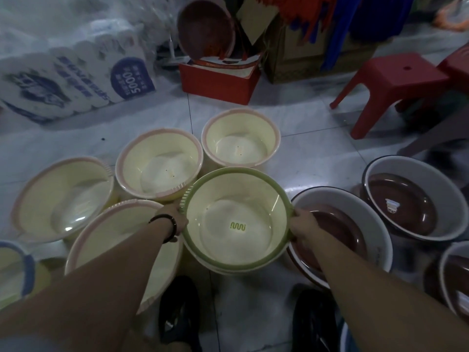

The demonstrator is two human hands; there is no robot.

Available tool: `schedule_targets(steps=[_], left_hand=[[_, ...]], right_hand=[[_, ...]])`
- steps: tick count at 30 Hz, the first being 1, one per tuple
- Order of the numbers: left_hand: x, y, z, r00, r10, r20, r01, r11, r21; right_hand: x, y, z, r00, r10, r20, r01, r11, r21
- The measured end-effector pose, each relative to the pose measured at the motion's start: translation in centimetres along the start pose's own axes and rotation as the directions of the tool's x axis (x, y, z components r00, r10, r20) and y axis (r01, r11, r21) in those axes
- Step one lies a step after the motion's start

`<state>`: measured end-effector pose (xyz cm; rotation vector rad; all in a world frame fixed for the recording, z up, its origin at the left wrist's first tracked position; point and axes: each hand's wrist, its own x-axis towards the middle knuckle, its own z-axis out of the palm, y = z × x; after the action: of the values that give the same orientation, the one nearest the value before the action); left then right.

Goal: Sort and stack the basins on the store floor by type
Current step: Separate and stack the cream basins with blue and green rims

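Note:
A cream basin with a green rim (236,189) is in the centre, seemingly nested on another basin beneath it. My left hand (175,219) grips its left rim and my right hand (303,227) grips its right rim. Several cream basins with pink rims lie around it: one far (241,118), one at middle left (132,153), one at far left (33,189) and one under my left forearm (106,224). To the right sit white enamel basins with brown insides, one near (360,212), one farther (418,174) and one at the edge (449,260).
A blue-rimmed basin (26,265) shows at the lower left edge. Red plastic stools (390,74) stand at the back right. A red box (218,82), a brown basin (205,29) and a large white pack (76,74) lie at the back. My shoes (180,306) are below.

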<state>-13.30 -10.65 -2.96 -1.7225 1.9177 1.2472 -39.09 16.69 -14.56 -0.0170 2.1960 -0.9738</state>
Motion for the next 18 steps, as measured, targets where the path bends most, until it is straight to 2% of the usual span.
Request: schedule_targets(steps=[3, 5, 7, 9, 10, 13, 16, 18], left_hand=[[0.5, 0.2, 0.8, 0.995, -0.048, 0.087, 0.039, 0.994, 0.099], [1.1, 0.8, 1.2, 0.992, -0.048, 0.114, 0.034, 0.992, 0.125], [2.5, 1.3, 1.5, 1.000, 0.015, -0.003, -0.015, 0.995, 0.103], [3.9, 1.6, 1.9, 0.984, 0.076, -0.160, -0.059, 0.992, 0.108], [4.5, 1.8, 2.2, 0.977, 0.102, -0.187, -0.077, 0.988, 0.136], [5.7, 1.9, 3.8, 0.980, 0.143, -0.138, -0.116, 0.975, 0.190], [6.8, 1.7, 4.8, 0.974, 0.147, -0.169, -0.118, 0.978, 0.170], [7.6, 1.6, 4.8, 0.974, 0.144, -0.177, -0.111, 0.976, 0.185]], right_hand=[[-0.9, 0.1, 0.3, 0.998, 0.058, 0.013, -0.057, 0.995, -0.077], [-2.0, -0.2, 0.8, 0.993, 0.114, 0.042, -0.112, 0.993, -0.042], [-2.6, -0.1, 1.2, 0.990, 0.142, 0.022, -0.142, 0.990, 0.004], [0.6, 2.8, 2.2, 0.991, 0.133, 0.005, -0.133, 0.991, -0.012], [1.2, 3.5, 2.4, 0.992, 0.124, -0.009, -0.125, 0.991, -0.045], [0.7, 3.4, 2.5, 0.990, 0.124, -0.072, -0.131, 0.985, -0.110], [-1.7, 1.4, 2.5, 0.985, 0.116, -0.128, -0.135, 0.980, -0.150], [-0.6, 2.3, 2.7, 0.979, 0.161, -0.127, -0.178, 0.976, -0.129]])
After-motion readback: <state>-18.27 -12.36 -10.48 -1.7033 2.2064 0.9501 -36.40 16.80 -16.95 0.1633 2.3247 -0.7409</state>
